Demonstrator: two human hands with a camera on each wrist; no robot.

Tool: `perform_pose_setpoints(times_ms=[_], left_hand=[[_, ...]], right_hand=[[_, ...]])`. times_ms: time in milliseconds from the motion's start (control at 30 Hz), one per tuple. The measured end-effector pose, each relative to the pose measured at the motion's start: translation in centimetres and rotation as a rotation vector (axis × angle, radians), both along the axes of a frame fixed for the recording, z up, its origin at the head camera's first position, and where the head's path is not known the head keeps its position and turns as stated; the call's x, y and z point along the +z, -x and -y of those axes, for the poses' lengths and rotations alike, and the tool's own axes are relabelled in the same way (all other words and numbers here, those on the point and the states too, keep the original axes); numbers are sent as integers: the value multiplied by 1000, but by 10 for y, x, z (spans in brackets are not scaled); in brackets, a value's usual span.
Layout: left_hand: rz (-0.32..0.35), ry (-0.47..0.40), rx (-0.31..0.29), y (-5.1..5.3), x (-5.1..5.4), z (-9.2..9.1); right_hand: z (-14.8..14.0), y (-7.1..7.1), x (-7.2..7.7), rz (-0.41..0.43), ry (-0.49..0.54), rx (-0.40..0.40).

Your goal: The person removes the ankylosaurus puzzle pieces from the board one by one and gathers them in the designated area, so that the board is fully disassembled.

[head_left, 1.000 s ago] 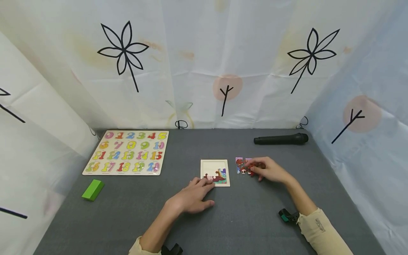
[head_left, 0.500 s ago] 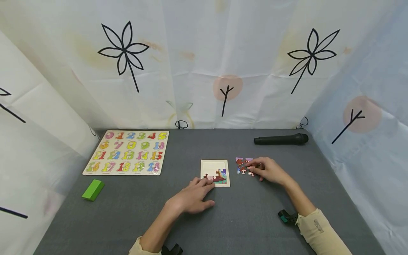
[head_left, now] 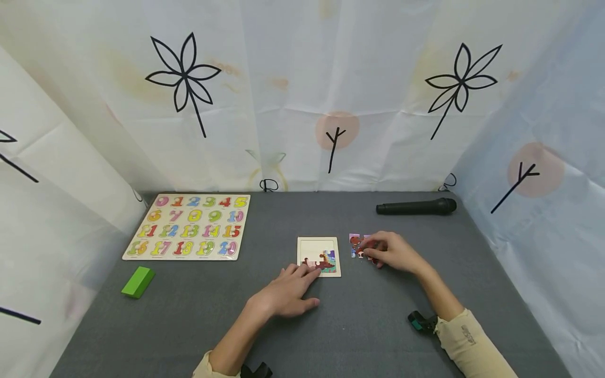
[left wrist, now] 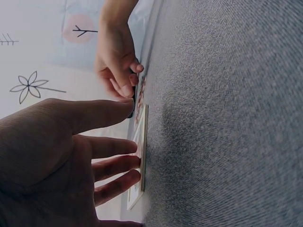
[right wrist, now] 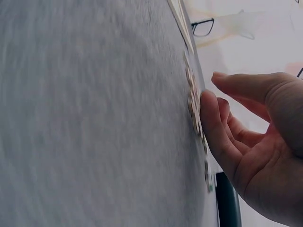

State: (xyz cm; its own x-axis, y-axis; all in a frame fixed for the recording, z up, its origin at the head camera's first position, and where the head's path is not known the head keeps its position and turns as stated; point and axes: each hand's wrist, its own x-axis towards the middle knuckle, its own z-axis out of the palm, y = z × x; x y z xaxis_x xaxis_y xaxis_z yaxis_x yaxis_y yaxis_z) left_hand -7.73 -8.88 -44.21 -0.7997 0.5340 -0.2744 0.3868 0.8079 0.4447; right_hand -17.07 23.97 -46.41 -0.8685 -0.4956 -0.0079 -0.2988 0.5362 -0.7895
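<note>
A small wooden puzzle tray (head_left: 312,243) lies mid-table, with several joined pieces (head_left: 326,263) in its lower and right part. The left hand (head_left: 286,293) rests its extended fingertips on the tray's lower edge, thumb spread on the near side. Loose puzzle pieces (head_left: 354,245) lie to the right of the tray, partly hidden under the right hand (head_left: 394,253). In the right wrist view the right hand (right wrist: 255,127) has a gap between thumb and index finger, its fingers loosely bent, and a fingertip at the row of pieces (right wrist: 193,101). No piece is seen between its fingers.
A number board (head_left: 186,227) lies at the back left, a green block (head_left: 138,282) in front of it. Behind the right hand lies a black microphone (head_left: 416,206). A patterned white curtain (head_left: 293,79) stands along the table's back edge.
The right hand has shifted slightly left over the loose pieces and covers more of them than half a second ago. The left hand has barely moved on the tray.
</note>
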Motion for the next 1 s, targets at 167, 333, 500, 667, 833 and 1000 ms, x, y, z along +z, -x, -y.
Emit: perform_pose_setpoints(times_ms=[167,333,500,667,833,1000], left_hand=[[10,9,5,0,0,0],[-2,11,4,1,-3,0],[-10,17,-4,3,-5,1],[-19,7,-17,5,-5,3],[-17,-41,-25,7,-4,6],[-2,-57,-24,7,-4,7]], right_hand=[[14,1,1,31,30,32],[30,2,2,61,77,74],[49,3,1,96,117,122],[69,6,-2,126,112,159],[84,12,-5,109,61,156],[90,19,-7,116,20,155]])
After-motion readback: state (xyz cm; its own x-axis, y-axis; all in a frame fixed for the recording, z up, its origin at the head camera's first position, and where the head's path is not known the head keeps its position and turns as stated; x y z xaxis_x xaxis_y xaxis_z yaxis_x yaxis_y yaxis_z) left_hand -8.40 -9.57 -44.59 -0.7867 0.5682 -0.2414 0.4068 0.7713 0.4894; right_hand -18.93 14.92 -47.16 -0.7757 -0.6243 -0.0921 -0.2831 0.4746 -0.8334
